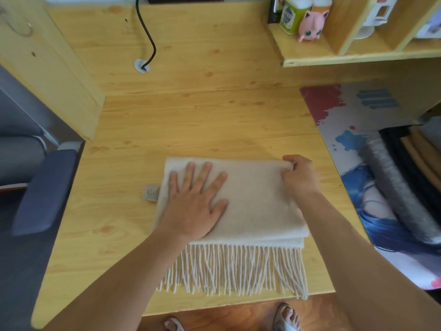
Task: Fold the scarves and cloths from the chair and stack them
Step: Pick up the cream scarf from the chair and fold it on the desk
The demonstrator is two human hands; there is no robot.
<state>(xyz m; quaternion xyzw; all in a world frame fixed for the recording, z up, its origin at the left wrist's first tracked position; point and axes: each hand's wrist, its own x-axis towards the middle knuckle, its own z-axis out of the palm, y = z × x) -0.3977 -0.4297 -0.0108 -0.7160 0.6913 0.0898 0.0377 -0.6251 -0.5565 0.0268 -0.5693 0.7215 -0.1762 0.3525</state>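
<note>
Wooden bench carries a folded cream scarf, fringe hanging toward the near edge. Left hand lies flat, fingers spread, pressing the scarf's left half; right hand, its grip curled, pinches the far right corner.

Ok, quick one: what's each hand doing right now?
Left hand: open, fingers spread flat, pressing on the folded cream scarf.
Right hand: pinching the scarf's far right corner.

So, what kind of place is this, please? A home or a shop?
Most likely a home study corner or bedroom. A wooden desk carries a printed desk mat, the shelf holds a pink toy figure, and an office chair stands beside the desk.
</note>
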